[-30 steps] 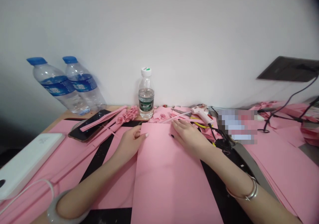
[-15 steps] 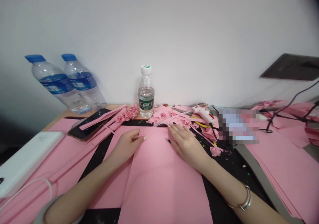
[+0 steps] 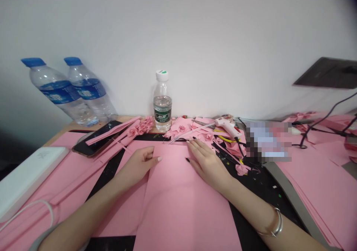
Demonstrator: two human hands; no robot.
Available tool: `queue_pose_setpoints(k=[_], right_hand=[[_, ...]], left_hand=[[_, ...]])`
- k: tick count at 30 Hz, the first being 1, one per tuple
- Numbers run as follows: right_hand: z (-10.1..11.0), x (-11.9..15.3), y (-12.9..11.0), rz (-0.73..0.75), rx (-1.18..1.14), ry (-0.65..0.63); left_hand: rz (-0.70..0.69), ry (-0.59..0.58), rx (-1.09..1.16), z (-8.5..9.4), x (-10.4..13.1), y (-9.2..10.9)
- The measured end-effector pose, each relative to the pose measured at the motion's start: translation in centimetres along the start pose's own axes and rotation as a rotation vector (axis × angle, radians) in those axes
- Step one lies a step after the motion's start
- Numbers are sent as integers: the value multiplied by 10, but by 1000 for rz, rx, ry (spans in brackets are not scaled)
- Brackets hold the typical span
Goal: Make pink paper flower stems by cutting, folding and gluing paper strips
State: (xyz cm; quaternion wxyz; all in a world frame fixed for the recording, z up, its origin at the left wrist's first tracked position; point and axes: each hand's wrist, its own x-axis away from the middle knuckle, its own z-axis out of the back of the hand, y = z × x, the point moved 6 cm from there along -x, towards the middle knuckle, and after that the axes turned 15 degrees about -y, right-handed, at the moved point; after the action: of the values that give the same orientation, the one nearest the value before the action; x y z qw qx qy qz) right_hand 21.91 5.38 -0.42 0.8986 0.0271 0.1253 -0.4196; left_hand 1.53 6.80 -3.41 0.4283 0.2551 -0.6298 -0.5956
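A long pink paper sheet [image 3: 178, 199] lies in front of me on a black mat [image 3: 248, 221], overlapping another pink sheet [image 3: 126, 210] on its left. My right hand [image 3: 205, 163] rests flat on the long sheet's upper right part, fingers stretched out. At the sheet's upper left edge is my left hand [image 3: 141, 165], its fingers curled and its thumb pointing right, apart from them; nothing shows in its grip. Folded pink paper flowers [image 3: 141, 126] and strips lie beyond my left hand. A pink-and-white glue gun [image 3: 227, 126] lies behind my right hand.
A small water bottle [image 3: 162, 102] stands by the wall, with two large bottles [image 3: 89, 89] tilted at the left. A phone [image 3: 97, 139] and a white power bank [image 3: 33, 176] lie left. More pink paper [image 3: 320, 184] and cables are at the right.
The view has shifted slightly, so the bottles and phone appear a little further left. Both hands keep nearly the same pose on the paper.
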Motion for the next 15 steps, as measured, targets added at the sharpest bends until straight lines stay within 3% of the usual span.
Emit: queue_pose_setpoints(k=[4,10,12,15], right_hand=[[4,1,-1,21,-10,8],[9,6,-2,61,-54,121],[11,7,-3,76,-70,165],[12,7,-3,94,-75,196]], left_hand=[[20,-34,65,-1,1,4],[-19,-5,34,1,-1,-1],[-69,53,-30,5,0,-1],[-234,274,-331,13,8,14]])
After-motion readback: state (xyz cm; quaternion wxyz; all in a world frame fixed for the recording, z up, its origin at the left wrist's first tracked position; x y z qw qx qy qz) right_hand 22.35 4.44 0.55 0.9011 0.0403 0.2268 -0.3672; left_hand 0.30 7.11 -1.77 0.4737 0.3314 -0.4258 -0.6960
